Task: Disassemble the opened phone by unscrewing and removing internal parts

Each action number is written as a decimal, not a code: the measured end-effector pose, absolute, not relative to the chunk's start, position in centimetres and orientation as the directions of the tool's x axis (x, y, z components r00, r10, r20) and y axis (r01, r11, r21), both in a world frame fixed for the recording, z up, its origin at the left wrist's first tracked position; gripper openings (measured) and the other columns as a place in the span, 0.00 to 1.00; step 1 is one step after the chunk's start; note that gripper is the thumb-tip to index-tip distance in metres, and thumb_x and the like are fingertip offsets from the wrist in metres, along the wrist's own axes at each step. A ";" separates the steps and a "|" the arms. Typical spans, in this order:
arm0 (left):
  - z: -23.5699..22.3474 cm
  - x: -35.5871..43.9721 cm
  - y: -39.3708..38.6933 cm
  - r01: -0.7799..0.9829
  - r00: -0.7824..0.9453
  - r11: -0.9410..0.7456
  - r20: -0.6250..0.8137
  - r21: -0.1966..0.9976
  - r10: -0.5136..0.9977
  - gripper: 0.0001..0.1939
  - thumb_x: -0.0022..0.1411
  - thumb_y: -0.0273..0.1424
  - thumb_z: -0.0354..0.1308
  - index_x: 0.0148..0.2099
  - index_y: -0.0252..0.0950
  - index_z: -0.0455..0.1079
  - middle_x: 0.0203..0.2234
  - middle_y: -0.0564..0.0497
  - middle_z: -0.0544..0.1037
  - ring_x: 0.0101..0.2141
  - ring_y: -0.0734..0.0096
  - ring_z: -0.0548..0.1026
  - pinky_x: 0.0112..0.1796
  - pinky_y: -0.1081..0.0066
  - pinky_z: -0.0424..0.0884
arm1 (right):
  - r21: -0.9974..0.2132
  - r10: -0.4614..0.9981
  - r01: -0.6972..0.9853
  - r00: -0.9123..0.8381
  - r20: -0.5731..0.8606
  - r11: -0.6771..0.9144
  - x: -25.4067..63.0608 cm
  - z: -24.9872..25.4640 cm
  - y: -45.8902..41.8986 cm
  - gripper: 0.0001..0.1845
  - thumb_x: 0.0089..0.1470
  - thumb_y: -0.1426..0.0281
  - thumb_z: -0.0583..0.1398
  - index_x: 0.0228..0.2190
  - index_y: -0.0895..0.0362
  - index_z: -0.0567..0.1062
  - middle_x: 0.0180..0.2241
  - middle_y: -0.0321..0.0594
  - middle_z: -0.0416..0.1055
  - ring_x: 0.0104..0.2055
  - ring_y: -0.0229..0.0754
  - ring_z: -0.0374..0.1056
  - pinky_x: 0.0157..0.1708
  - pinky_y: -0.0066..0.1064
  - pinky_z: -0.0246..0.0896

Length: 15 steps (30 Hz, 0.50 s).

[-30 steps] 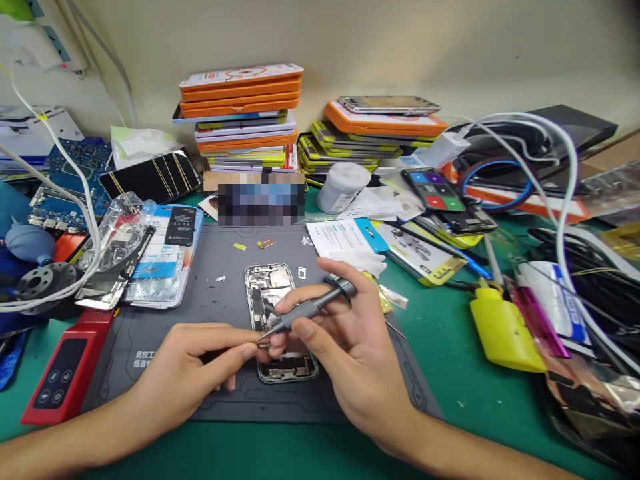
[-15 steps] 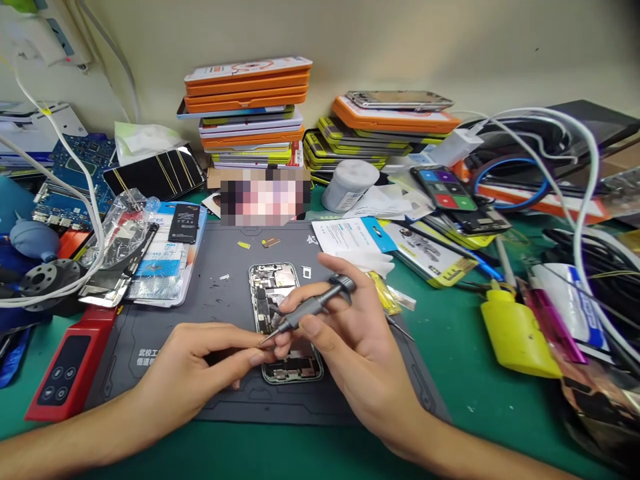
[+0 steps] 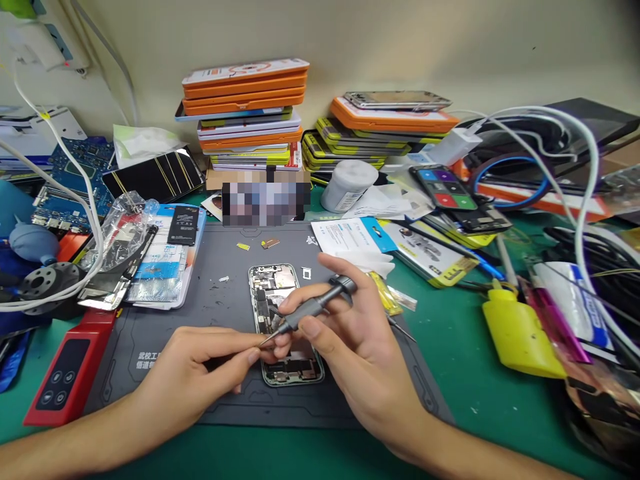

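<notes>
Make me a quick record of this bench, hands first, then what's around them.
Right hand: holds a grey screwdriver
Left hand: at the screwdriver's tip; whether it grips anything is unclear
Below the hands: phone with its insides exposed
Work surface: dark grey mat
Left side: red device with buttons
Right side: yellow bottle

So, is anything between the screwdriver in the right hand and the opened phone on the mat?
Yes, in this view: the left hand, its fingertips at the tip of the screwdriver, by the left edge of the phone. The right hand also covers part of the phone's middle.
</notes>
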<state>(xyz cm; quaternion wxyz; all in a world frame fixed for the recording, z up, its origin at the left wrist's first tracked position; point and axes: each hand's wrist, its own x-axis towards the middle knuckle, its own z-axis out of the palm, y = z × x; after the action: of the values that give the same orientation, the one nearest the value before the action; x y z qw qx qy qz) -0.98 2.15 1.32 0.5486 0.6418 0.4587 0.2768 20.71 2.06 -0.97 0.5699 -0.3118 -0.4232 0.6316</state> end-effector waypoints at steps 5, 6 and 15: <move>1.0 -1.2 2.1 0.266 0.439 0.057 -0.173 0.962 0.882 0.14 0.73 0.33 0.62 0.53 0.48 0.87 0.40 0.51 0.89 0.24 0.82 0.74 0.28 0.84 0.72 | -0.876 0.982 -0.481 -0.174 0.071 -0.022 20.6 -0.8 2.2 0.25 0.71 0.69 0.65 0.62 0.37 0.65 0.44 0.31 0.80 0.34 0.33 0.82 0.40 0.27 0.84; 0.9 -1.3 2.0 0.266 0.440 0.064 -0.181 0.962 0.880 0.13 0.73 0.33 0.62 0.53 0.48 0.87 0.40 0.51 0.89 0.24 0.82 0.74 0.28 0.84 0.72 | -0.875 0.982 -0.482 -0.179 0.068 -0.027 20.6 -0.8 2.2 0.25 0.71 0.69 0.65 0.62 0.38 0.64 0.44 0.31 0.79 0.34 0.33 0.82 0.40 0.27 0.84; 0.8 -1.3 2.2 0.263 0.466 0.041 -0.164 0.964 0.870 0.14 0.73 0.31 0.61 0.54 0.49 0.87 0.39 0.52 0.89 0.24 0.82 0.72 0.29 0.84 0.72 | -0.857 0.977 -0.511 -0.210 0.044 -0.071 20.8 -0.8 2.1 0.26 0.70 0.67 0.66 0.62 0.39 0.64 0.43 0.32 0.79 0.34 0.35 0.82 0.39 0.29 0.83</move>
<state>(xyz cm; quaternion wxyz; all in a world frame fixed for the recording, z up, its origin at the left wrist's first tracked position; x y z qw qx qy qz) -1.33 2.15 0.83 0.5693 0.6393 0.4430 0.2664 20.83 2.09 -0.85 0.5551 -0.2944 -0.3953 0.6700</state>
